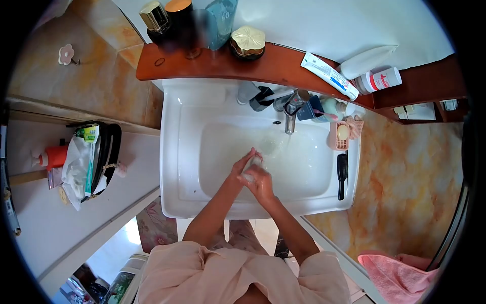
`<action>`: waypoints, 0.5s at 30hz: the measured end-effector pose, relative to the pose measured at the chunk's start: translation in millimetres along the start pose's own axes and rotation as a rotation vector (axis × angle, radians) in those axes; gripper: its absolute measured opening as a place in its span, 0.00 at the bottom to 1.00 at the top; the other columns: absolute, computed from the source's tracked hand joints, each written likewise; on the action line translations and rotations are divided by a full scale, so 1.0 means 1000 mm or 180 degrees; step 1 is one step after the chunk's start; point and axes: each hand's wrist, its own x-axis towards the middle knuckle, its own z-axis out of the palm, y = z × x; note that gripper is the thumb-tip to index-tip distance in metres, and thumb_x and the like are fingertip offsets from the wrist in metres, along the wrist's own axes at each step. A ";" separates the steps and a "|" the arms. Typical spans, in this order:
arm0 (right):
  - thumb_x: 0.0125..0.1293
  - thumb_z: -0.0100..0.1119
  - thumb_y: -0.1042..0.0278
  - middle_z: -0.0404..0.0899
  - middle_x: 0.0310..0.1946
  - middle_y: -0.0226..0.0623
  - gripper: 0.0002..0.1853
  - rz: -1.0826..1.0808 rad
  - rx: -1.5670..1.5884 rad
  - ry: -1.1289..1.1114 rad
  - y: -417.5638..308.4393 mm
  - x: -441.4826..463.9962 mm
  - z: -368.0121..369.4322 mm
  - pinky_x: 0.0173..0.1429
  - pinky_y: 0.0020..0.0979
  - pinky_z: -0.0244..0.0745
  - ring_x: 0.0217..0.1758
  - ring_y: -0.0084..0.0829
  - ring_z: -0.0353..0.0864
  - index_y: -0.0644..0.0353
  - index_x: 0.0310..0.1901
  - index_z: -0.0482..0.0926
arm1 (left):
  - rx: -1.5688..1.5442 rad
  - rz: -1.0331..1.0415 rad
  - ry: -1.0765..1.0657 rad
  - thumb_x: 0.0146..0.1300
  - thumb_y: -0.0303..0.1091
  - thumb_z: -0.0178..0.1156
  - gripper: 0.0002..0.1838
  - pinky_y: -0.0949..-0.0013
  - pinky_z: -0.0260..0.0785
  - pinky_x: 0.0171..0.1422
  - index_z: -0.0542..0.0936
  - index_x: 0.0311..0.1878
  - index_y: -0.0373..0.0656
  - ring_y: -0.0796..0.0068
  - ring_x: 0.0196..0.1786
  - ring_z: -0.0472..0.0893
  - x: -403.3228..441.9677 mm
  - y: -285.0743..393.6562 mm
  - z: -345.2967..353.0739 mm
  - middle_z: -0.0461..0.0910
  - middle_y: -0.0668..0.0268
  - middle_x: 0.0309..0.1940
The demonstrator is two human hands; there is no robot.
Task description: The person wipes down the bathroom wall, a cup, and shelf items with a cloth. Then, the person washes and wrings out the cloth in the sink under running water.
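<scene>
Both hands meet above the basin of a white sink (171, 152). My left hand (245, 162) reaches up and to the right, its fingers curled against a whitish, wet-looking thing (251, 164) between the palms. My right hand (260, 184) presses on the same whitish thing from below and the right, fingers bent. Whether it is a cloth or lather is too small to tell. Cloudy water (304, 162) lies in the basin. The metal faucet (290, 124) stands behind and right of the hands, not touched by either.
A wooden shelf (202, 69) with jars, bottles and a toothpaste tube (329, 76) runs behind the sink. On the right rim are a pink soap dish (334, 140) and a black comb (342, 175). A black bag (114, 152) sits left; a pink towel (400, 278) hangs lower right.
</scene>
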 end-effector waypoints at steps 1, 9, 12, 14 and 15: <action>0.56 0.64 0.71 0.69 0.20 0.38 0.07 0.0145 0.0193 0.0200 0.004 0.003 0.005 0.30 0.31 0.66 0.22 0.35 0.68 0.62 0.26 0.76 | -0.0301 0.0106 -0.0210 0.68 0.47 0.51 0.18 0.67 0.72 0.43 0.75 0.47 0.41 0.71 0.39 0.77 0.004 -0.007 -0.011 0.77 0.64 0.38; 0.67 0.54 0.62 0.61 0.14 0.36 0.19 0.1253 0.0440 0.1035 0.092 0.038 0.013 0.28 0.30 0.61 0.22 0.22 0.59 0.66 0.21 0.72 | 0.0730 0.0928 0.2051 0.64 0.47 0.58 0.16 0.73 0.67 0.33 0.75 0.37 0.42 0.78 0.27 0.72 0.010 -0.009 0.036 0.72 0.71 0.26; 0.68 0.52 0.60 0.70 0.16 0.42 0.17 0.1244 -0.0308 0.1317 0.153 0.034 0.009 0.31 0.35 0.65 0.21 0.31 0.66 0.66 0.28 0.75 | 0.1504 0.0457 0.2288 0.60 0.51 0.61 0.22 0.66 0.69 0.42 0.71 0.49 0.48 0.75 0.40 0.72 -0.005 0.000 0.031 0.73 0.68 0.39; 0.65 0.55 0.61 0.77 0.30 0.48 0.13 0.1633 -0.0229 0.1271 0.182 0.029 0.003 0.40 0.38 0.70 0.33 0.42 0.76 0.63 0.41 0.76 | 0.1458 0.0729 0.2219 0.59 0.52 0.61 0.27 0.57 0.70 0.44 0.66 0.57 0.52 0.70 0.46 0.70 -0.008 -0.003 0.007 0.71 0.67 0.49; 0.63 0.56 0.62 0.76 0.35 0.49 0.14 0.1094 -0.0667 0.1181 0.192 0.020 0.015 0.43 0.39 0.70 0.38 0.45 0.75 0.63 0.44 0.74 | 0.1326 0.0656 0.2286 0.59 0.51 0.62 0.29 0.54 0.69 0.46 0.63 0.58 0.52 0.67 0.48 0.69 -0.008 -0.002 -0.006 0.68 0.66 0.52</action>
